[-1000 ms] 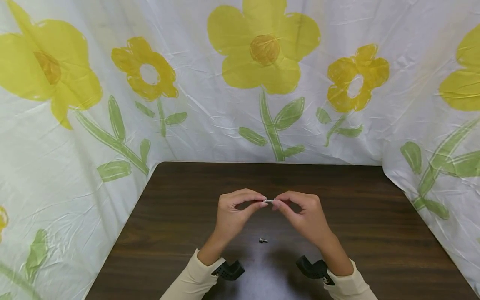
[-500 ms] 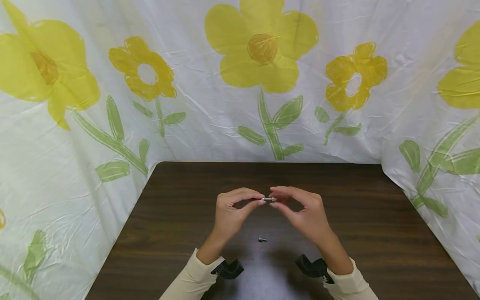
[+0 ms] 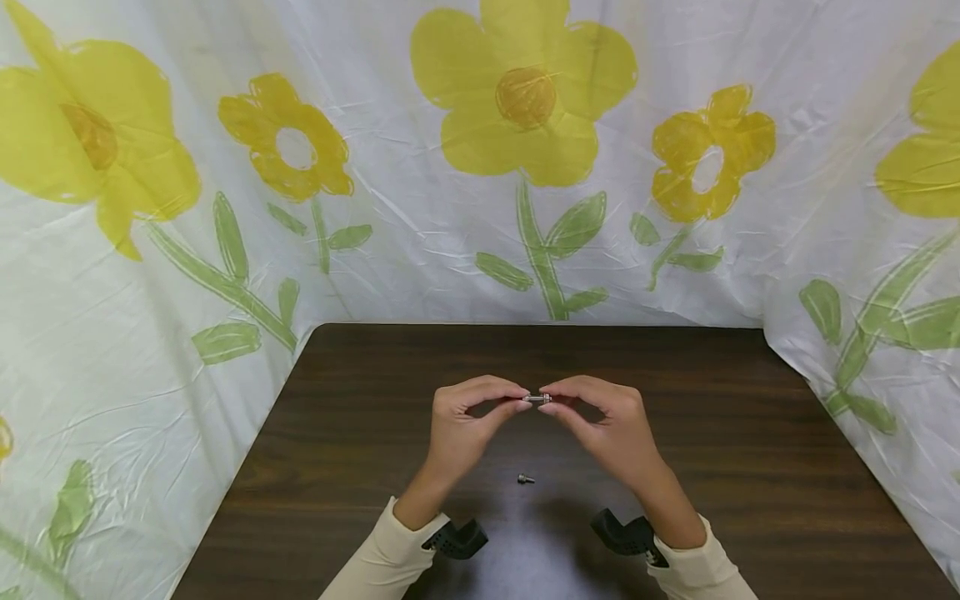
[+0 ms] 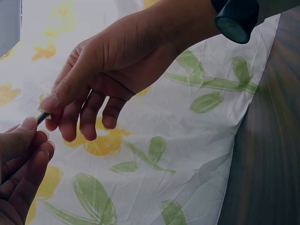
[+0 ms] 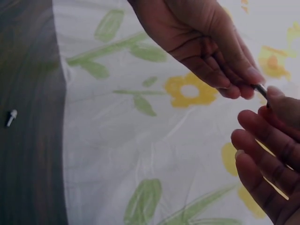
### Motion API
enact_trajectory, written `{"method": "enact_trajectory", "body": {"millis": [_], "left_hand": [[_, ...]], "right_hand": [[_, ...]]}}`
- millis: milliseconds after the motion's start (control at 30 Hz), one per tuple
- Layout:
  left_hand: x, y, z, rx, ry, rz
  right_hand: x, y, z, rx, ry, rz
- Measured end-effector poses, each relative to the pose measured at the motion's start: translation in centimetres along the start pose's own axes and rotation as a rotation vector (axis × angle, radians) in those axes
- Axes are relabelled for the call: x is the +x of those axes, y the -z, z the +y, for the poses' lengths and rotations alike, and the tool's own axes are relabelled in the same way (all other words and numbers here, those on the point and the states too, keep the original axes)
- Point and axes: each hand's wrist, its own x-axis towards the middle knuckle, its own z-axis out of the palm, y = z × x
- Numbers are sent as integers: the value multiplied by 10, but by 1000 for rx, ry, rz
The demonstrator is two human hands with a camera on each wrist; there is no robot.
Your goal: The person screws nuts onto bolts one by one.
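Observation:
A small metal screw is held level between both hands above the table. My left hand pinches its left end between thumb and fingertips. At its right end, where a wider part shows, my right hand pinches with thumb and index finger. The fingertips hide both ends, so whether the wider part is the head or a separate piece cannot be told. In the right wrist view the left hand comes from above and the right hand has its other fingers spread. A second screw lies on the table below the hands.
The dark wood-grain table reaches back to a white curtain printed with yellow flowers. Black wrist cameras hang under both forearms, the left camera and the right camera.
The right fingers parted from the screw's right end half a second ago, baring its wider part, and now pinch it again. The left hand keeps its hold; the second screw stays put.

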Motion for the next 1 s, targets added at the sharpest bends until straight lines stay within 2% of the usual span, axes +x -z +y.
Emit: {"method": "enact_trajectory", "body": {"millis": [400,533,667,767,1000], "left_hand": [[1,-1,0,11,-7,-4],[0,-1,0,17,-1,2],[1,0,1,21,14,9],[1,0,0,14,25,11],[0,0,0,-6,16,0]], "right_hand": [[-3,-1,0,9,-73,-28],[-3,0,0,-16,-84,0],[-1,1,1,-9,-20,37],[1,1,2,8,30,36],[3,-1,0,28,69,29]]}}
